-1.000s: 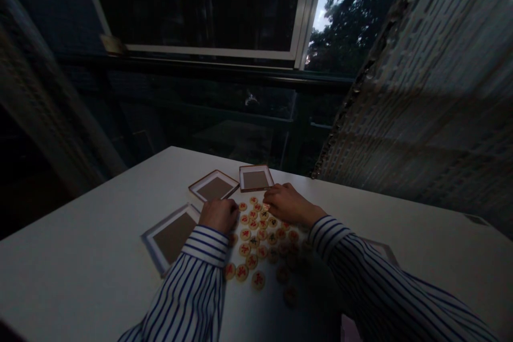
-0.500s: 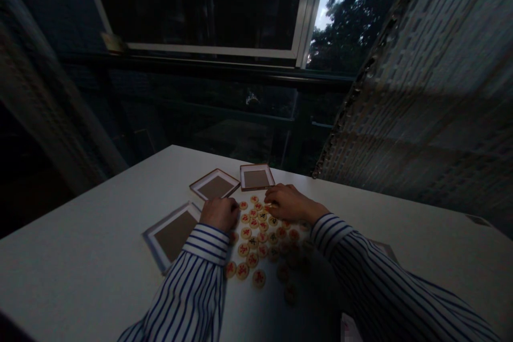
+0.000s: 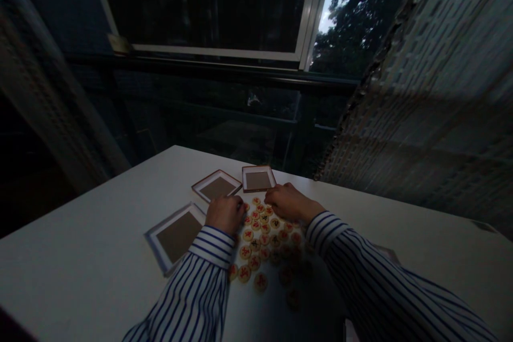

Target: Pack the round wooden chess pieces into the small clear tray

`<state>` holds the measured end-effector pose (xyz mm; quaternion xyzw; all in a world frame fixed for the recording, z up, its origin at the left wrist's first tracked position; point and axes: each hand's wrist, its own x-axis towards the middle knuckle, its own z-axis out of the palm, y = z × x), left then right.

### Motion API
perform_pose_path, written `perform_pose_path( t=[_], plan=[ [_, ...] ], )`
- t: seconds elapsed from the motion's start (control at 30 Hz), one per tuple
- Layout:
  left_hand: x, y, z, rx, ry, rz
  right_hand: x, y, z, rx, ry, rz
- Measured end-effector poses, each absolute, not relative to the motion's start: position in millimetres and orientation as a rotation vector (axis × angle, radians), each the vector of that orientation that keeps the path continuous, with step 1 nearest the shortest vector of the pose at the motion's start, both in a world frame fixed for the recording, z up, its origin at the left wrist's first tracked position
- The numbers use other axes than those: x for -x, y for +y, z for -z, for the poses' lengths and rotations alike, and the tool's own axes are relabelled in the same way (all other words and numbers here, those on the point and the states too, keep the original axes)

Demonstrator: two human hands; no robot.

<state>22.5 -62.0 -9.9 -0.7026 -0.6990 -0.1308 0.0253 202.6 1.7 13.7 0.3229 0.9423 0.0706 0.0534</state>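
Observation:
Round pale Chinese chess pieces [image 3: 248, 234] with red or black characters lie loosely spread on the white table between my forearms. My left hand [image 3: 226, 214] is closed, its bent fingertips at a red-marked piece [image 3: 247, 207] on the far left of the spread and partly covering it. Across from it, my right hand [image 3: 290, 202] has its fingers pinched together just above the far pieces, close to another red-marked piece [image 3: 269, 210]. Whatever either hand holds is hidden by the fingers. Pieces near my right forearm sit in dark shadow.
Three shallow framed trays stand around the pieces: a blue-grey one [image 3: 178, 235] at left, a brown-edged one [image 3: 217, 186] beyond my left hand, and another [image 3: 258, 178] at the back. A flat object [image 3: 388, 254] lies by my right sleeve. Window and curtain [image 3: 425, 133] border the table.
My left hand has moved right, onto the leftmost far piece. My right hand has lifted slightly off the red-marked piece beneath it. The view has shifted a little.

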Motion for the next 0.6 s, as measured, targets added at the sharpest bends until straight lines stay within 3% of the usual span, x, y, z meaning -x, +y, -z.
perform_pose_path(
  t=[0.4, 0.5, 0.6],
  plan=[
    [-26.7, -62.9, 7.3, 2.201, -2.167, 0.470, -195.5, 4.9, -17.2, -0.995, 2.846, -0.210],
    [-26.9, -62.7, 7.9, 2.218, -2.135, 0.519, -200.9, 8.6, -16.7, -1.077, 2.965, -0.005],
    [-28.2, -61.6, 9.7, 2.232, -2.090, 0.622, -206.6, 12.7, -14.2, -1.203, 3.091, 0.406]
  ],
)
